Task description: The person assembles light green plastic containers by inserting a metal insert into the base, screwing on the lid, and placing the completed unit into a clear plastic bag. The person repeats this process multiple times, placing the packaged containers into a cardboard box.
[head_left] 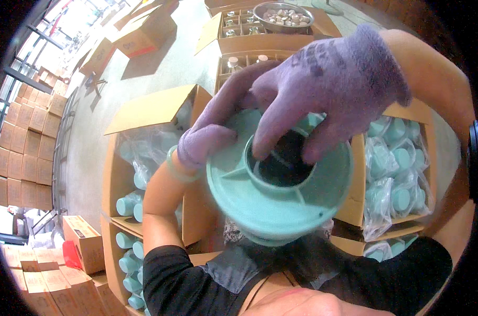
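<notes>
Close in front of me is a teal round plastic piece (pixel 281 210) with a wide ribbed disc and a raised central collar around a dark opening (pixel 285 163). Both my hands wear purple knit gloves. My left hand (pixel 210 129) is closed on the piece's left rim, its thumb across the top and its other fingers stretching up behind the right hand. From above, my right hand (pixel 323 87) reaches over with finger and thumb bent into the collar, gripping at its inner edge. Whether those fingertips also pinch something dark inside cannot be made out.
Open cartons of bagged teal-capped items stand left (pixel 139 200) and right (pixel 399 163). Ahead, a divided carton (pixel 226 50) of glass bottles has a metal bowl (pixel 262 18) of small pale pieces over it. Stacked boxes (pixel 26 158) line the far left; other cartons (pixel 144 34) lie beyond.
</notes>
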